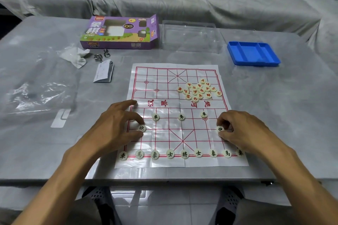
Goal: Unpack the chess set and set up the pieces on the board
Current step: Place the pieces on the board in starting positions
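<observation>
Both hands (117,124) (241,129) each pinching one of two black cannons (141,128) (220,129); three soldiers (181,116).

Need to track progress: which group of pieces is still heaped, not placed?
The red-lettered pieces, heaped on the board's far right; the black-lettered ones sit spaced on the grid.

head view | worn on the person's head | looks forward and down | close over table (54,142) | wide-angle
</observation>
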Available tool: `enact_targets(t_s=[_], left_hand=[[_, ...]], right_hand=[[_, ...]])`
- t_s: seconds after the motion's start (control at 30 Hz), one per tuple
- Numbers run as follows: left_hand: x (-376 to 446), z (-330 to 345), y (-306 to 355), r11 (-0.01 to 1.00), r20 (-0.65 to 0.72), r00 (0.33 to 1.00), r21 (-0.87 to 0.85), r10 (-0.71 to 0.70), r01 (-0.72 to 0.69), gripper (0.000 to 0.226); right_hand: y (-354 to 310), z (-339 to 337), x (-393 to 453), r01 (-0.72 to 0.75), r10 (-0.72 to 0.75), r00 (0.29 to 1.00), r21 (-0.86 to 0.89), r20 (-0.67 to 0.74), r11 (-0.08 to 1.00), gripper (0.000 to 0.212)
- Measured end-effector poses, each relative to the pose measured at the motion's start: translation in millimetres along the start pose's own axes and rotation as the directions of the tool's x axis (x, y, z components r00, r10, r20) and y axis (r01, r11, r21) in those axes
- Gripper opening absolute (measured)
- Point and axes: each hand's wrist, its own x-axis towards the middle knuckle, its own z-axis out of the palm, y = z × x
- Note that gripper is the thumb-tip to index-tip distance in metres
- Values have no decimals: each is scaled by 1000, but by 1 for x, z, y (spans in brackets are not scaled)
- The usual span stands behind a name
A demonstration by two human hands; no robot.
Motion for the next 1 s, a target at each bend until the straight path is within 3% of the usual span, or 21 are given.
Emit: enact_targets(t_s=[0.1, 0.27, 0.37, 0.67, 1.0], left_hand=[[1, 0, 0, 1000, 15, 1000, -6, -15, 15, 40], [1, 0, 0, 1000, 14, 1000, -11, -16, 16, 39], [2, 1, 1, 1000, 15, 1000, -7, -20, 21, 34], [2, -1, -2, 1000, 34, 999, -18, -18, 19, 40], [2, 1, -6, 999, 40, 999, -29, -14, 15, 39]], right_hand=[[0, 1, 0, 6, -6, 1000, 7, -4, 1000, 23], [-15, 5, 6, 77, -68, 974, 31, -216, 997, 37], [-26, 12, 13, 142, -133, 954, 15, -267, 990, 38], [-22, 19, 19, 154, -140, 952, 31, -273, 988, 24], [-21, 13, 17, 137, -119, 968, 65, -222, 988, 31]])
